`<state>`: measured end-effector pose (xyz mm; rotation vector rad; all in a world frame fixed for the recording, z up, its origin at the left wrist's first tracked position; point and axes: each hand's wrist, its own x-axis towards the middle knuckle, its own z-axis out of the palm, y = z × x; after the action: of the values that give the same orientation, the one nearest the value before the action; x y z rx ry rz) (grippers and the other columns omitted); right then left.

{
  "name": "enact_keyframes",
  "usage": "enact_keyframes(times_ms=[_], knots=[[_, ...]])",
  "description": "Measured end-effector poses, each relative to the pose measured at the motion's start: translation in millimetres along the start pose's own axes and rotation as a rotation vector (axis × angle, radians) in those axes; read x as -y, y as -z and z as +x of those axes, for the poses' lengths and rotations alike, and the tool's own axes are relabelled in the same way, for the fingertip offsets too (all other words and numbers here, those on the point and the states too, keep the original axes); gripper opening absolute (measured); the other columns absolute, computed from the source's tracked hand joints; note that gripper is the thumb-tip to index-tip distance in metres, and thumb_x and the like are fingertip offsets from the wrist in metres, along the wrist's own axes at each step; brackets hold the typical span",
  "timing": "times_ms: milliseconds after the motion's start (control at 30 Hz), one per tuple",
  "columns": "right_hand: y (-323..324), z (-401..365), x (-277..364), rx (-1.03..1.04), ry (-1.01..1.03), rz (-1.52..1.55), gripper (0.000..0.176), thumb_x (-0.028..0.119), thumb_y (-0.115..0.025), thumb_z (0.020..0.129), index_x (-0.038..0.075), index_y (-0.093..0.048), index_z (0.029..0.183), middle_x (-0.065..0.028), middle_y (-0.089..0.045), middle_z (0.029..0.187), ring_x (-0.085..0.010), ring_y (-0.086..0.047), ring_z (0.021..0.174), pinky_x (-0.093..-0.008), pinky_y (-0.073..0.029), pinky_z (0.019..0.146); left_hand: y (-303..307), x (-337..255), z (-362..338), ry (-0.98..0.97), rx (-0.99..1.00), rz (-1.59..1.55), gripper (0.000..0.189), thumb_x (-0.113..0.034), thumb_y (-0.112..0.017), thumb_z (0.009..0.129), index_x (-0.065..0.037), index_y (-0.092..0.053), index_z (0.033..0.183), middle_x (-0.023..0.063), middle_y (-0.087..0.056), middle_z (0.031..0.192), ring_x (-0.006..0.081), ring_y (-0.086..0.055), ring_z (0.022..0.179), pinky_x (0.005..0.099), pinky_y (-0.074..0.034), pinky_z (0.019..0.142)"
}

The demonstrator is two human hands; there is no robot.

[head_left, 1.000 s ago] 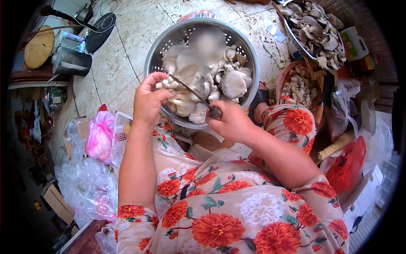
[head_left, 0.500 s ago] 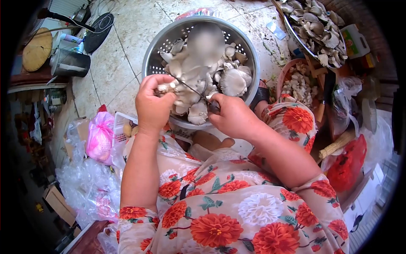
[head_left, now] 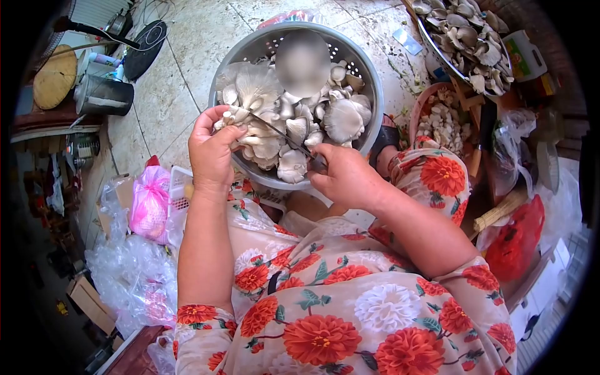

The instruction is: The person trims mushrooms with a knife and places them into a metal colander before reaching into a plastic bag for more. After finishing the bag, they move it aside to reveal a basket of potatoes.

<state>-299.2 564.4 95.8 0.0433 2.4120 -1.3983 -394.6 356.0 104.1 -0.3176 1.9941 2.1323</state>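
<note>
A round, perforated silver metal colander (head_left: 357, 65) holds grey-white mushrooms (head_left: 344, 120); a wide metal basin (head_left: 431, 49) at upper right holds grey mushroom caps (head_left: 472, 44), and a rounded pink tub (head_left: 417, 115) pale pieces (head_left: 445, 122); over the colander, the left hand (head_left: 212, 147) pinches a pale gilled mushroom cluster (head_left: 253, 90) by its stems, caps fanned away from the person; the right hand (head_left: 347, 175) clenches a thin dark knife (head_left: 278, 131), lying diagonally, tip up-left at the cluster; since half a second ago, the left hand has shifted left and the gills have come into view.

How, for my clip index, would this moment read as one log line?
left hand: holds mushroom cluster; right hand: grips knife; colander: holds more mushrooms
</note>
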Motion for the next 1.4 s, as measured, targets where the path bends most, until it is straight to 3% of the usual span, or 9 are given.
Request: enact_keyframes(times_ms=[333, 467, 733, 833, 1100, 1400], knots=[[-6, -2, -9, 0.026, -0.048, 0.236, 0.025, 0.017, -0.064, 0.078, 0.0, -0.061, 0.096, -0.0213, -0.064, 0.076, -0.037, -0.064, 0.075, -0.0416, -0.05, 0.07, -2, 0, 4, -0.018, -0.054, 0.016, 0.039, 0.002, -0.066, 0.078, -0.003, -0.051, 0.114, 0.0074, -0.061, 0.101, 0.0154, -0.064, 0.082, 0.0277, -0.056, 0.065], [-13, -3, -10, 0.003, -0.002, 0.251, 0.024, 0.018, -0.065, 0.078, 0.002, -0.061, 0.095, -0.0199, -0.064, 0.074, -0.0351, -0.064, 0.071, -0.0402, -0.05, 0.066, -1, 3, 7, 0.027, -0.055, -0.04, 0.034, -0.006, -0.066, 0.082, -0.01, -0.052, 0.113, 0.0031, -0.063, 0.1, 0.0143, -0.064, 0.083, 0.0283, -0.055, 0.066], [-9, 4, -4, -0.25, 0.004, 0.385, 0.02, 0.018, -0.067, 0.079, 0.002, -0.06, 0.09, -0.0174, -0.064, 0.073, -0.0322, -0.065, 0.069, -0.0376, -0.05, 0.065, -6, 4, 2, -0.003, -0.005, -0.1, 0.033, -0.004, -0.062, 0.084, -0.011, -0.051, 0.114, 0.0036, -0.062, 0.102, 0.0156, -0.062, 0.092, 0.0317, -0.055, 0.071], [-9, 5, -6, -0.247, 0.047, 0.397, 0.02, 0.017, -0.067, 0.079, 0.003, -0.06, 0.09, -0.0165, -0.065, 0.072, -0.0318, -0.065, 0.069, -0.0373, -0.05, 0.065, -6, 5, 2, -0.011, 0.021, -0.125, 0.033, -0.003, -0.061, 0.084, -0.011, -0.051, 0.114, 0.0043, -0.062, 0.103, 0.0161, -0.062, 0.093, 0.0317, -0.054, 0.072], [-19, -3, -2, -0.109, 0.08, 0.179, 0.021, 0.019, -0.064, 0.08, 0.003, -0.057, 0.093, -0.0187, -0.063, 0.071, -0.0363, -0.064, 0.07, -0.0417, -0.05, 0.064, -8, 7, 7, 0.183, -0.035, -0.263, 0.025, -0.016, -0.06, 0.091, -0.008, -0.051, 0.113, 0.0077, -0.063, 0.102, 0.0198, -0.064, 0.087, 0.0359, -0.057, 0.071], [-21, -1, -1, -0.092, 0.041, 0.127, 0.022, 0.02, -0.063, 0.081, 0.004, -0.057, 0.095, -0.0203, -0.063, 0.076, -0.0391, -0.063, 0.075, -0.0456, -0.049, 0.067, -12, 8, 4, 0.142, 0.0, -0.335, 0.026, -0.011, -0.062, 0.088, -0.008, -0.052, 0.111, 0.0063, -0.062, 0.101, 0.018, -0.063, 0.087, 0.0345, -0.058, 0.069]])
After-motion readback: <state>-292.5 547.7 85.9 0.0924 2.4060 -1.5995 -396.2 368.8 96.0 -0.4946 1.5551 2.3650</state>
